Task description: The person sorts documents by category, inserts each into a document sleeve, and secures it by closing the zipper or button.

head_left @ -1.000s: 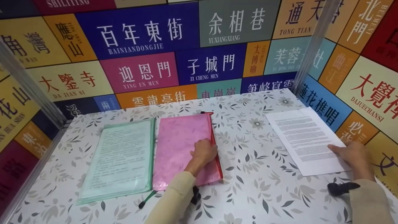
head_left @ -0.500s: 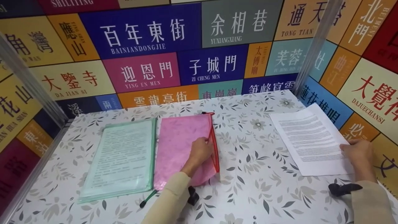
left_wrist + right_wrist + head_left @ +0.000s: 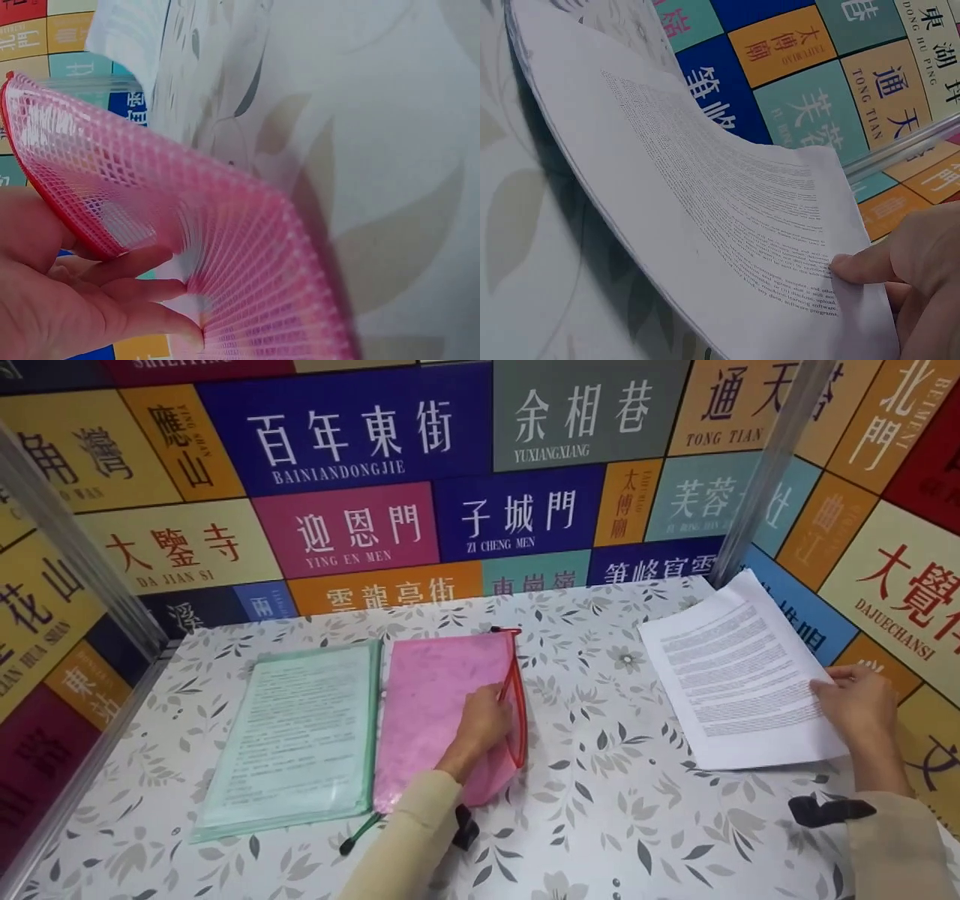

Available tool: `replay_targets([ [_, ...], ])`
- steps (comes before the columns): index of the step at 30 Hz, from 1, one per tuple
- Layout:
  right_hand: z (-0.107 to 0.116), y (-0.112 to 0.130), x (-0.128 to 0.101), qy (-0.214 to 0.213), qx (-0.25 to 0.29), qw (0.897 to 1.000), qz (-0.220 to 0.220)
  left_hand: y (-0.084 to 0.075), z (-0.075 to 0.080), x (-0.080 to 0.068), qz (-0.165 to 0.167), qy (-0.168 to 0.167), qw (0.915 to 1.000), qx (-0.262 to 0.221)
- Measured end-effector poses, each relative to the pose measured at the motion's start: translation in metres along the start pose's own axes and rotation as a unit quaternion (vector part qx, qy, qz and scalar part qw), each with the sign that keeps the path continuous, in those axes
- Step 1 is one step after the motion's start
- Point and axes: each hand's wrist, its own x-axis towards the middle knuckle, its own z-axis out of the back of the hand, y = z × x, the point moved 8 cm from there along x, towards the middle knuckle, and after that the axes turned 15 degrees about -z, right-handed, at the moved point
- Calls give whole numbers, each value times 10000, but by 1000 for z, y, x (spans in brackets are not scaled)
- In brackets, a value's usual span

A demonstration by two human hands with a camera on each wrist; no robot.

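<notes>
My left hand (image 3: 484, 726) grips the right side of a pink mesh zipper pouch (image 3: 431, 690). That side is lifted, and its red zipper edge (image 3: 523, 727) gapes apart. In the left wrist view the fingers (image 3: 142, 289) lie against the pink mesh (image 3: 255, 262), which bulges open. On the right, my right hand (image 3: 862, 709) pinches the right edge of a thin stack of printed paper (image 3: 727, 675), thumb on top and fingers beneath. The sheets (image 3: 705, 217) curve upward in the right wrist view, their right side raised from the table.
A green zipper pouch (image 3: 300, 735) with printed sheets inside lies left of the pink one, its green pull tab (image 3: 362, 832) toward me. Walls with coloured name panels (image 3: 360, 431) enclose the flower-patterned table (image 3: 600, 825) at the back and sides.
The left hand has lifted the pink pouch's right edge, so its zipper side gapes. My right hand has gone from resting at the paper's edge to raising it off the table.
</notes>
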Motion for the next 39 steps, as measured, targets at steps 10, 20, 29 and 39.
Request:
replay_targets([
  [10, -15, 19, -13, 665, 118, 9974, 253, 3, -13, -3, 1021, 433, 9862, 1230],
  [20, -31, 29, -21, 1357, -63, 9888, 616, 2, -18, -4, 1431, 606, 9752, 1574],
  [29, -34, 41, -33, 1680, 284, 9831, 672, -2, -3, -2, 284, -344, 9966, 689],
  [39, -44, 59, -53, 2623, 1288, 9545, 592, -7, 7, -9, -22, -897, 9959, -83],
])
